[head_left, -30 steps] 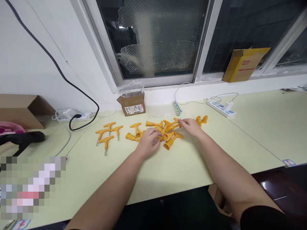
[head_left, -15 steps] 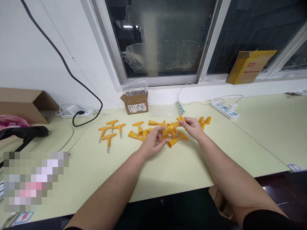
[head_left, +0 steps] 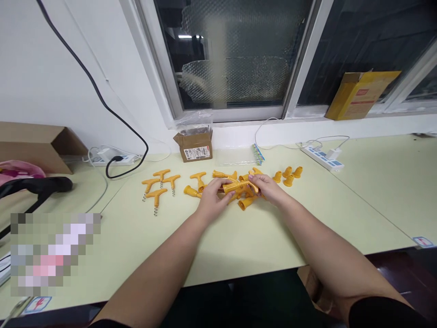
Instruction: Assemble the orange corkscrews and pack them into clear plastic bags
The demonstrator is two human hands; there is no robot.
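Observation:
Between my hands is a yellow corkscrew [head_left: 235, 186] with a T-shaped handle and a flared sleeve over its screw. My left hand [head_left: 213, 198] is closed around the sleeve end. My right hand [head_left: 269, 187] grips the T-handle at the other end. Under and around both hands lies a pile of similar sleeved corkscrews [head_left: 246, 202], partly hidden by my fingers. To the left, several bare corkscrews [head_left: 156, 195] show their metal spirals. Right of my right hand, several loose yellow sleeves [head_left: 288, 180] stand on the table.
A small labelled cardboard box [head_left: 195, 146] and a clear plastic bag [head_left: 235, 156] are at the wall. Power strips stand left [head_left: 124, 160] and right [head_left: 322, 157], with cables. A larger cardboard box [head_left: 30, 141] and a black strap-like object [head_left: 51, 187] are at far left.
The corkscrew between my hands has turned, and my left hand has closed on its sleeve end. My right hand has shifted slightly left and down, uncovering more of the loose sleeves.

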